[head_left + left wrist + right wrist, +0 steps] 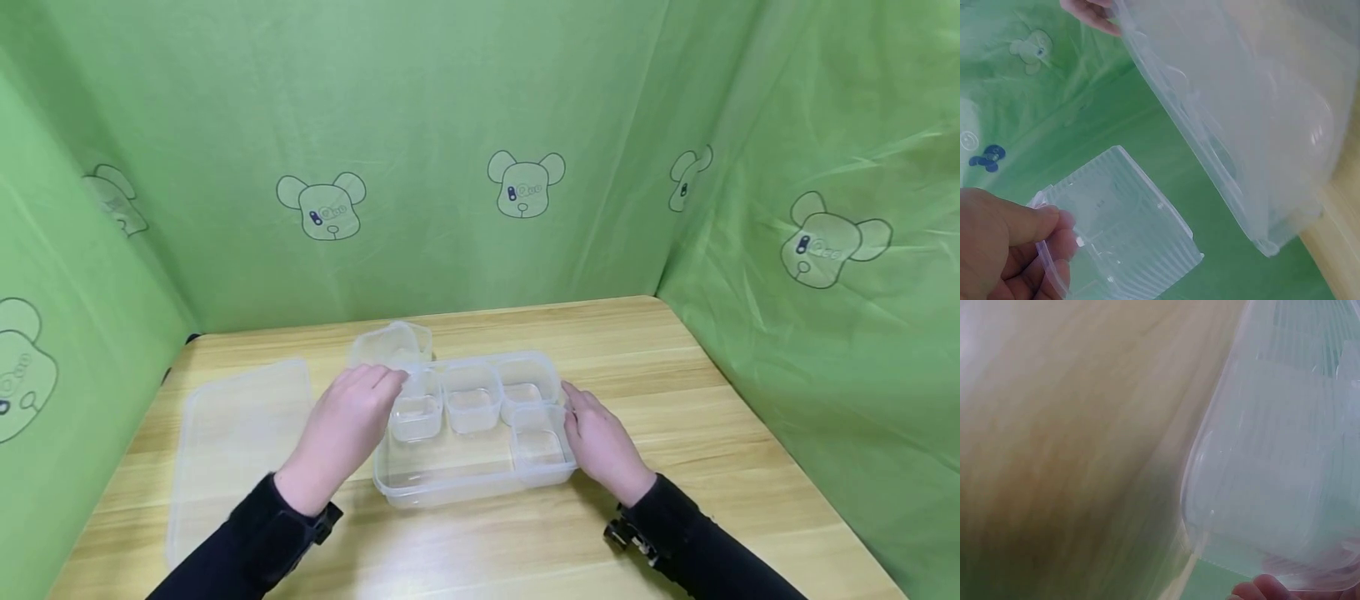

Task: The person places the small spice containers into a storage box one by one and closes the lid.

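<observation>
A large clear plastic box (450, 492) stands on the table. Small clear containers line its back row, and one more small container (538, 446) sits in its front right corner. At the back left, my left hand (352, 425) pinches the rim of a ribbed small clear container (1122, 228) between thumb and fingers. The left wrist view shows that container beside the large box, with a gap between them. My right hand (607, 442) holds the right end of the box, thumb at the rim. Its fingertips (1266, 587) show low in the right wrist view, against the box's edge.
A flat translucent lid (232, 442) lies on the wooden table (675, 517) to the left of the box. Another small clear piece (423, 337) shows behind the box's back left corner. Green curtains (435, 100) with bear-head prints hang behind and at both sides.
</observation>
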